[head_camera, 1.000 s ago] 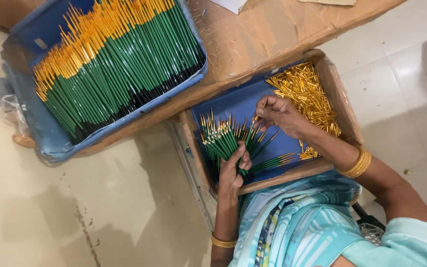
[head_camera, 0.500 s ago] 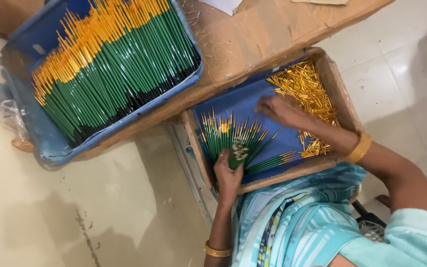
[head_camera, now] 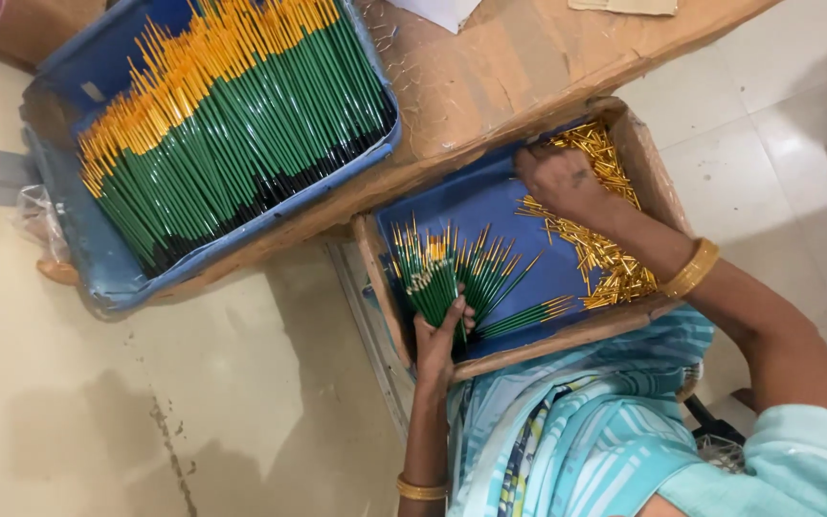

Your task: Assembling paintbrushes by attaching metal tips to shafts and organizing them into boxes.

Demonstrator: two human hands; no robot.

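At centre frame, inside the small cardboard tray (head_camera: 624,144) with the blue lining, the left hand (head_camera: 439,337) grips a fanned bundle of green sticks (head_camera: 452,273) by their lower ends, gold tips pointing toward the top of the frame. The fingers are clenched around the bundle, thumb across the front. A few loose green sticks (head_camera: 528,316) lie on the lining just right of the bundle.

The right hand (head_camera: 557,182) rests palm down in the upper right corner of the tray, touching the pile of small gold metal caps (head_camera: 605,249). Its fingers curl into the pile; whether they pinch a cap cannot be told from this angle.

Procedure note, as a judgement:
- Keep the bundle fanned so each tip stays separate and reachable.
- Hold the grip low on the sticks; a higher grip would likely crowd the tips.
- Pick caps from the edge of the pile to avoid scattering them.

Pose: the left forearm rises from the lower edge of the frame, a gold bangle (head_camera: 421,489) at the wrist. The right forearm crosses from lower right, wearing another bangle (head_camera: 689,269), wrist bent down into the tray.

At upper left, a large blue tray (head_camera: 88,258) holds many green sticks with gold tips, laid in rows on a brown board (head_camera: 490,77).
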